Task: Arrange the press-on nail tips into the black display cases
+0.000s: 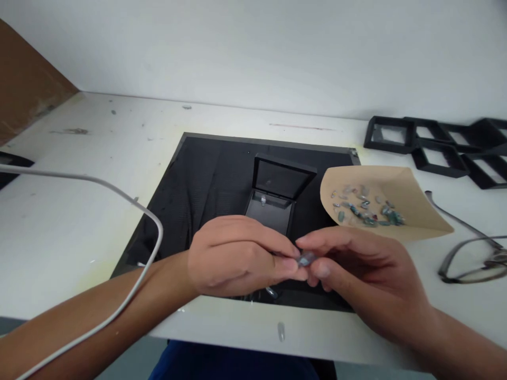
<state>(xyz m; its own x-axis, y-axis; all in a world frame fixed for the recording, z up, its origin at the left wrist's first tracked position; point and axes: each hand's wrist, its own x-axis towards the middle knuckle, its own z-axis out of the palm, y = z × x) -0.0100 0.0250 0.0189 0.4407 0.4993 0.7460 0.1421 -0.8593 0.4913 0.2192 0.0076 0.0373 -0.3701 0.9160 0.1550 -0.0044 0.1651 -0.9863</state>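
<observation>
At frame centre, a small piece (306,258) is glinting grey-blue. Above, the case (283,179) is showing black, and around it the mat (214,169) is stretching black with a grey border. At right, the paper tray (420,206) is looking plain tan, its chips (390,215) mingling teal, grey and dark red. The white table (71,221) is bearing yellowish stains at left; a brown panel (27,84) is filling the upper-left corner.

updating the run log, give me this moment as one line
left hand, right hand: both at small shiny piece | black case: open, on dark mat | tan paper holder: holding loose pieces
</observation>
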